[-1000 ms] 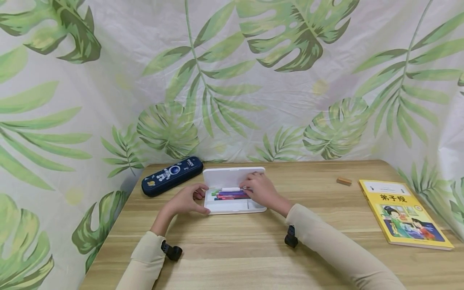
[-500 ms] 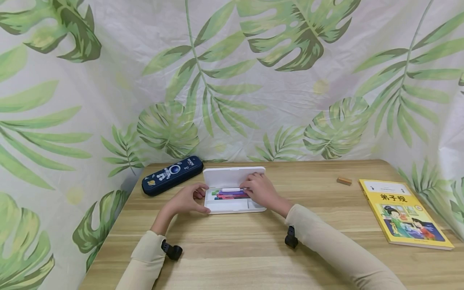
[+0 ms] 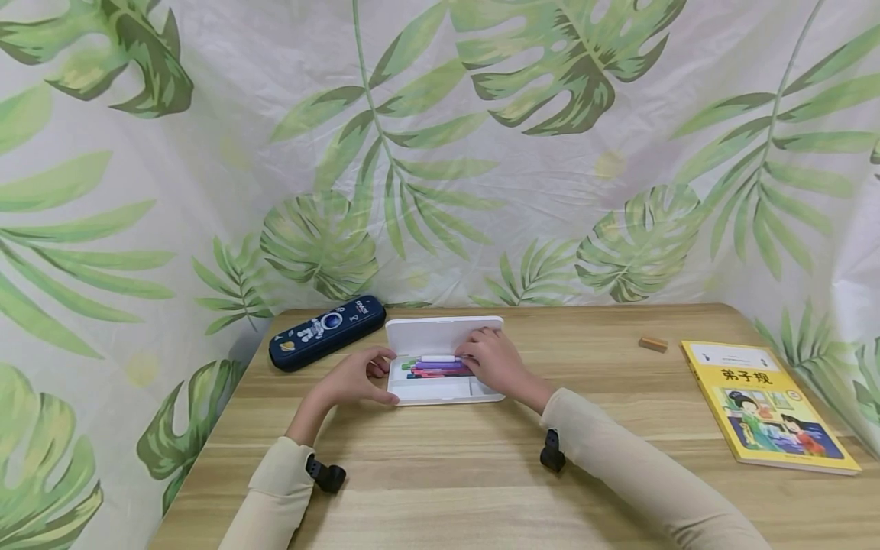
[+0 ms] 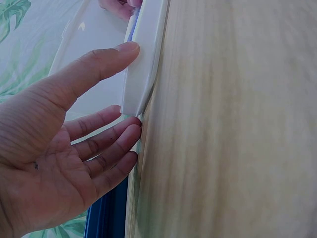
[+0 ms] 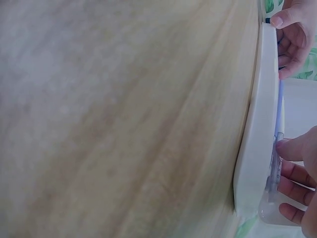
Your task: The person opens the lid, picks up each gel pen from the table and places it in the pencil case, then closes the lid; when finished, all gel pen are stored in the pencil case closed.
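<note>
A white pencil case (image 3: 429, 392) lies on the table with its lid (image 3: 429, 336) raised at the back. Several coloured pens (image 3: 440, 370) are in its rear compartment, among them a white-capped one on the far side. At the case's left end, my left hand (image 3: 354, 378) has its thumb on the front corner and its relaxed fingers against the end wall. My right hand (image 3: 496, 357) reaches in from the right, in front of the lid. In the right wrist view its thumb and fingers pinch a clear-barrelled pen (image 5: 278, 161); the hand hides the pens' right ends in the head view.
A dark blue space-themed pencil case (image 3: 326, 334) lies back left, close to the white one. To the right are a small brownish-orange block (image 3: 653, 344) and a yellow book (image 3: 766, 405). A leaf-print curtain (image 3: 536, 191) hangs behind the wooden table (image 3: 440, 473).
My right fingertips have shifted slightly over the right ends of the pens, and the pens have moved a little. My left hand and the white case have stayed in place.
</note>
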Tool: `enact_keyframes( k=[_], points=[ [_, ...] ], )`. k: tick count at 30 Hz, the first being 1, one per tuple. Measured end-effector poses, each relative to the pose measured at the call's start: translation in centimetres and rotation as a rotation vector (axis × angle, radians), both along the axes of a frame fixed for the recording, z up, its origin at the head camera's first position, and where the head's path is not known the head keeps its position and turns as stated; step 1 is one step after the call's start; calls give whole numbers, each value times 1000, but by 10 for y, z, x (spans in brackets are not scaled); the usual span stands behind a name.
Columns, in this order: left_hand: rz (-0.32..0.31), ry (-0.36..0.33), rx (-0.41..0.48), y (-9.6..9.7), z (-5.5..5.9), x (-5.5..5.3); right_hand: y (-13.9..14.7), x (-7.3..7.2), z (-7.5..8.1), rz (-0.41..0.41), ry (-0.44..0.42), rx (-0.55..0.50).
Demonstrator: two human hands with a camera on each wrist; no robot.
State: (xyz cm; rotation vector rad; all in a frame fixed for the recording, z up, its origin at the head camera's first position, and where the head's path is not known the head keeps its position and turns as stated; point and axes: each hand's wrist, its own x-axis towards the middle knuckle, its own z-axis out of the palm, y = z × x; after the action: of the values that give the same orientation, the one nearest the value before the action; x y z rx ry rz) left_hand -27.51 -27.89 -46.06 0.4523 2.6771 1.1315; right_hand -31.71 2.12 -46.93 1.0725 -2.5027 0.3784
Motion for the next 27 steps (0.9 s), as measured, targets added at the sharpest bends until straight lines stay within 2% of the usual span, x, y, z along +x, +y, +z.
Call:
enact_keyframes(
  k=[20,27],
  points=[
    [0,9,1,-1,-2,-1,4,-4,-2,53,-94,-91],
    [3,10,3,-1,-2,-1,6,1,5,48,-160,-129]
  ],
)
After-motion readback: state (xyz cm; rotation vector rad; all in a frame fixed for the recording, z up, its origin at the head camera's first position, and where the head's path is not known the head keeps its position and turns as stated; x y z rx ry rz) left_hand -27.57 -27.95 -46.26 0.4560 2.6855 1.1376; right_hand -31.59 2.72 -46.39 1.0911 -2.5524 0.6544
